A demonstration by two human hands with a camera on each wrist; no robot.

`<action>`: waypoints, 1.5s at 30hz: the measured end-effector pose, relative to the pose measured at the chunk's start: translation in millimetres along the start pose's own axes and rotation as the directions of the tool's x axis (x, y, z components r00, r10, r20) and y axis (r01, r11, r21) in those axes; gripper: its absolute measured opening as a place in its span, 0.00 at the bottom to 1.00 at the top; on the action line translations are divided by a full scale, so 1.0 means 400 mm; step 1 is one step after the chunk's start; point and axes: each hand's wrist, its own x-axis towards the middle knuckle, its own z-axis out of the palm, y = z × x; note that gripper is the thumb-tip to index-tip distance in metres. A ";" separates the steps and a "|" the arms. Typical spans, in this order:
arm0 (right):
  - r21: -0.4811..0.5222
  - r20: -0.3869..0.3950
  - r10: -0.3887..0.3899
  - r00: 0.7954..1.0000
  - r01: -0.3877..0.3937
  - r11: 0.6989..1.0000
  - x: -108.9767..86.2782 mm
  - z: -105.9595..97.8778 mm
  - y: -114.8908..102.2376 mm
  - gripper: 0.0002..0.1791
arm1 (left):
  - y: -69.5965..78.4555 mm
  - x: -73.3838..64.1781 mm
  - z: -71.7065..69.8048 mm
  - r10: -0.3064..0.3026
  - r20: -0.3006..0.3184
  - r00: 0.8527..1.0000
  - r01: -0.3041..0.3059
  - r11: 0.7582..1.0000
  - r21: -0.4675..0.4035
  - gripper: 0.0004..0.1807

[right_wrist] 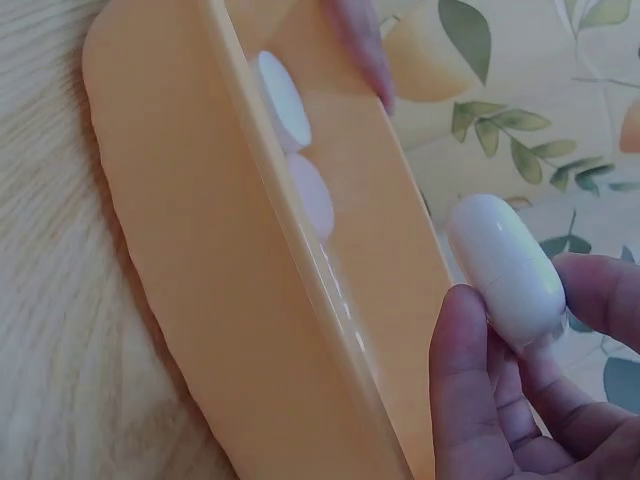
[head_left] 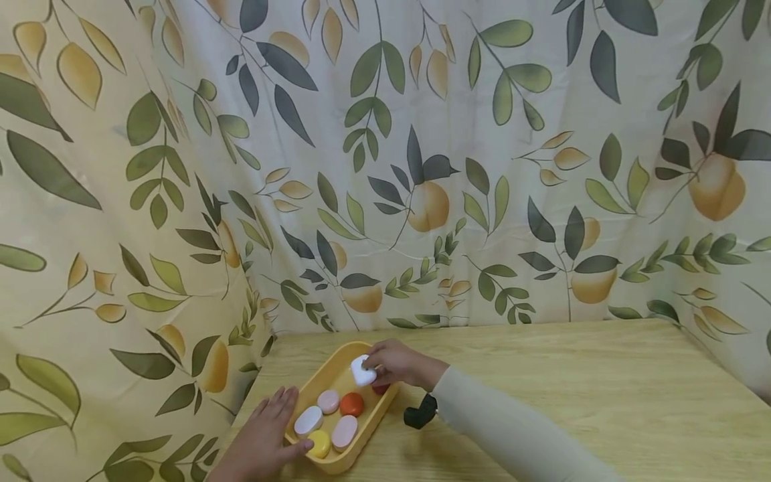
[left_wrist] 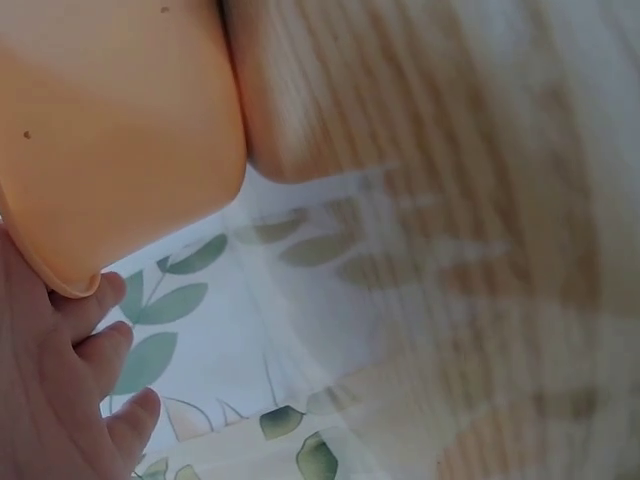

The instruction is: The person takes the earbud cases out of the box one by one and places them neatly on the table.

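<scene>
In the head view my right hand (head_left: 397,363) pinches a white bar of soap (head_left: 363,371) over the far end of a yellow-orange tray (head_left: 372,430). The right wrist view shows that rounded, glossy soap (right_wrist: 507,270) between thumb and fingertips. My left hand (head_left: 265,432) rests against the tray's near left end, fingers straight along its side and thumb by a yellow round soap (head_left: 320,442). Inside lie a white oval soap (head_left: 309,421), a pale pink round one (head_left: 328,401), an orange-red one (head_left: 352,404) and a pink oval (head_left: 345,432). A dark red piece (head_left: 381,387) is partly hidden under my right hand.
The tray stands at the left part of a light wooden table (head_left: 566,395). A curtain (head_left: 421,167) with leaves and fruit hangs behind and at the left. Close to my right wrist is a black device (head_left: 419,412).
</scene>
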 end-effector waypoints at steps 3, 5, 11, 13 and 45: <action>-0.001 -0.001 -0.005 1.000 0.005 1.000 -0.005 -0.023 -0.006 0.18 | 0.000 0.003 0.001 0.022 -0.028 0.999 -0.022 1.000 0.012 0.51; -0.007 -0.004 -0.008 1.000 0.008 1.000 -0.009 -0.035 -0.011 0.19 | 0.001 0.006 0.004 0.032 -0.042 0.999 -0.031 0.999 0.017 0.50; -0.017 0.007 -0.011 1.000 0.011 1.000 -0.020 -0.059 -0.009 0.19 | 0.003 0.004 0.008 0.025 -0.033 0.999 -0.024 1.000 0.008 0.50; -0.007 0.015 -0.018 1.000 0.018 1.000 -0.024 -0.065 -0.004 0.18 | 0.003 0.001 0.008 0.010 -0.023 1.000 -0.010 1.000 0.004 0.50; 0.020 -0.057 -0.030 0.998 0.031 0.999 -0.109 -0.234 0.064 0.22 | 0.007 -0.003 0.008 -0.023 0.008 1.000 0.024 0.999 -0.042 0.49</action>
